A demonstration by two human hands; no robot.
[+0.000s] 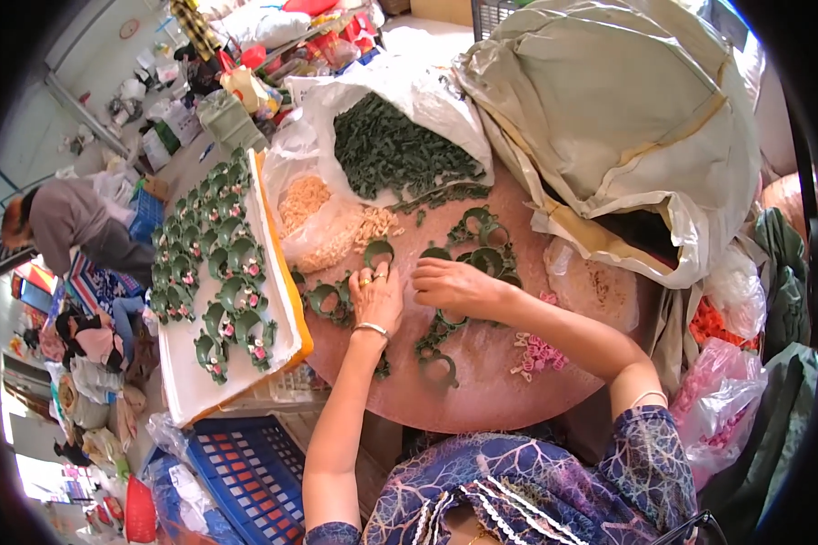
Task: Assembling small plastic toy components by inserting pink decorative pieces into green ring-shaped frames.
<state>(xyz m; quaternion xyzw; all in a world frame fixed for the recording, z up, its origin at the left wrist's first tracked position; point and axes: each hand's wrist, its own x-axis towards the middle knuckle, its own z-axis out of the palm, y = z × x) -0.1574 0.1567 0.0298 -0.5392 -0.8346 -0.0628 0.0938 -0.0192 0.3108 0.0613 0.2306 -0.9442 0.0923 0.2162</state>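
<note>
At the middle of the round pink table (400,391), my left hand (375,298) is closed with its fingertips on a small green plastic ring (379,252). Just to its right my right hand (454,286) is held with fingers curled together; whatever lies between them is too small to make out. Beyond the right fingertips and under that hand lie more green ring pieces (486,263), with a single green ring (440,371) nearer me. Another cluster of green pieces (329,302) sits left of my left hand. Small pink pieces (538,354) are heaped beneath my right forearm.
A white tray with a yellow edge (282,272) holds rows of green pieces with pink flowers. A white sack of dark green pieces (404,145) and a bag of beige pieces (304,204) lie at the back. A large grey sack (609,91) stands right. Another person (82,222) bends over far left.
</note>
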